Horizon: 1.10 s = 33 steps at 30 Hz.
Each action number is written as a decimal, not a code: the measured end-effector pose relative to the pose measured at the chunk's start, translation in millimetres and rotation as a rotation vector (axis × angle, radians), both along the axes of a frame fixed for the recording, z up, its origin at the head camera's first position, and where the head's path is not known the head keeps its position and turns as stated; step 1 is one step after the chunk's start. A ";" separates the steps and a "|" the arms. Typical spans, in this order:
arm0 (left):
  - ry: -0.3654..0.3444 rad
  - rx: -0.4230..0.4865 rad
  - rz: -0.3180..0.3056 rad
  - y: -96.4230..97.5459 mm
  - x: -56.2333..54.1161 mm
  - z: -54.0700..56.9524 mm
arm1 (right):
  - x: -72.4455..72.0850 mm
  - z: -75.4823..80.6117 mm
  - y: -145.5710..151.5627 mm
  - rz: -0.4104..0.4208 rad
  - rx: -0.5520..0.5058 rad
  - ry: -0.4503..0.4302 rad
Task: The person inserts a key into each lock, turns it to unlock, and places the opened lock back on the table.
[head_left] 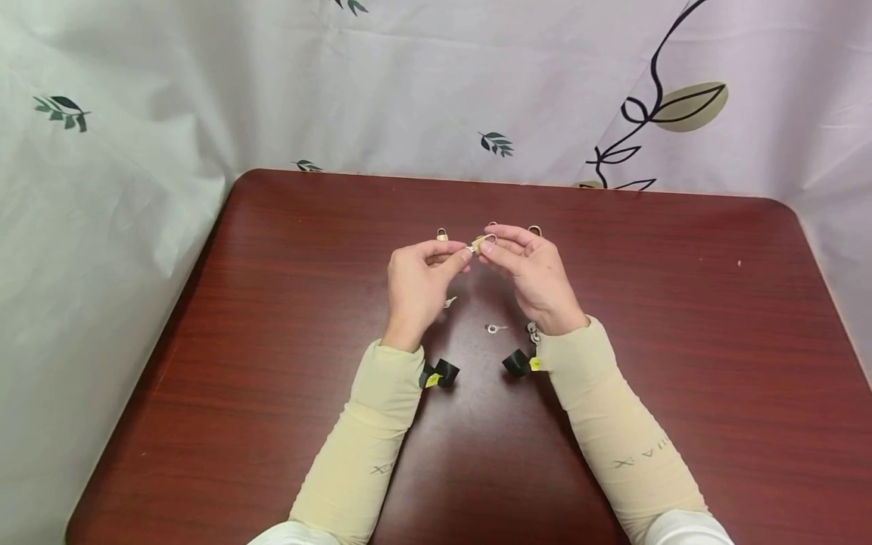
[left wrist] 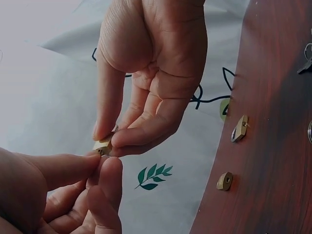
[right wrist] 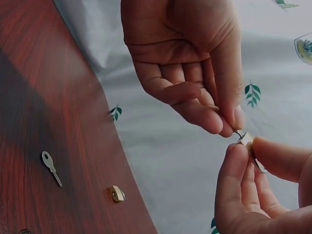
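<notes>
Over the far half of the table, both hands meet at a small brass padlock (head_left: 479,244). My right hand (head_left: 538,280) grips its body between thumb and fingers, with the curved shackle pointing away from the left hand. Between thumb and forefinger my left hand (head_left: 418,291) pinches a small silver key (right wrist: 238,132). The key's tip is right at the keyhole end of the padlock (right wrist: 247,140) in the right wrist view; most of the key is hidden by the fingertips. The left wrist view shows the keyhole face of the padlock (left wrist: 103,145) close to the left fingertips.
Behind the hands stand more brass padlocks, one at the left (head_left: 442,235) and another at the right (head_left: 534,230). Nearer lie loose keys, including a single key (head_left: 496,328) and a key bunch (head_left: 534,331) by the right wrist. A patterned curtain (head_left: 409,98) hangs behind the table.
</notes>
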<state>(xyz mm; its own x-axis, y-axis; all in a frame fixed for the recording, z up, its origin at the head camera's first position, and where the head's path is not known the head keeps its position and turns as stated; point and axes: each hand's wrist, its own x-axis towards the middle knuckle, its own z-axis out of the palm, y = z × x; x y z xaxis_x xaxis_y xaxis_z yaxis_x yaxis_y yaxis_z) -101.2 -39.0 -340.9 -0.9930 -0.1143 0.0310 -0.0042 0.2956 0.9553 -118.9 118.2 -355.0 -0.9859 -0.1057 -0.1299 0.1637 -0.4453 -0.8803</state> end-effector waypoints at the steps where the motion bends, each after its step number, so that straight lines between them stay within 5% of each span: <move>1: -0.001 0.004 -0.002 -0.1 0.0 0.2 | 0.1 0.2 0.3 0.006 -0.009 -0.004; 8: 0.007 0.022 -0.007 0.6 0.7 0.6 | -0.4 0.3 1.7 0.043 -0.119 -0.062; 16: 0.049 0.008 -0.013 2.5 1.3 -1.3 | 0.1 2.1 0.5 0.025 -0.107 -0.076; 33: 0.203 -0.231 0.025 5.4 3.5 -0.3 | -0.4 1.1 -0.4 -0.058 0.000 -0.051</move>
